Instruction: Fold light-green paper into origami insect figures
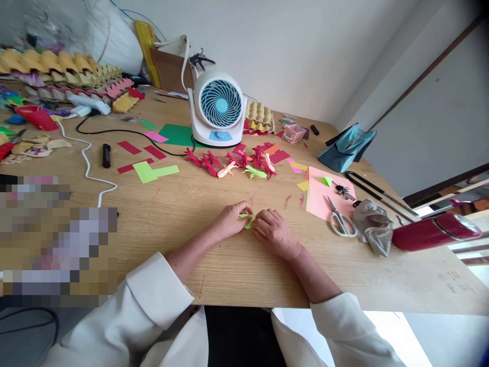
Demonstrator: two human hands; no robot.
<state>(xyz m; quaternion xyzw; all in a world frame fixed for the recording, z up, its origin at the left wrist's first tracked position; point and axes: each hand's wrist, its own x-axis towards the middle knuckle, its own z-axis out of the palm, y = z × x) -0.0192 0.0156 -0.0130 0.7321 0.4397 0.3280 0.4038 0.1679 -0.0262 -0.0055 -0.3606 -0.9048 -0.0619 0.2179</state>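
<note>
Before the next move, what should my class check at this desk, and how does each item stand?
1. Left hand on the green paper: ok.
2. Right hand on it too: ok.
3. Creases neat: cannot tell; the hands hide part of the paper.
4. Scissors apart from both hands: ok, they lie off to the right.
5. Loose pieces stacked tidily: not ok, they lie scattered.
6. Fan switched off: cannot tell from a still.

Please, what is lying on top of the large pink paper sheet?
On the pink paper sheet lie a folded light-green paper, a bunch of keys and, partly, scissors. The patches beneath them are covered and cannot be seen.
</note>
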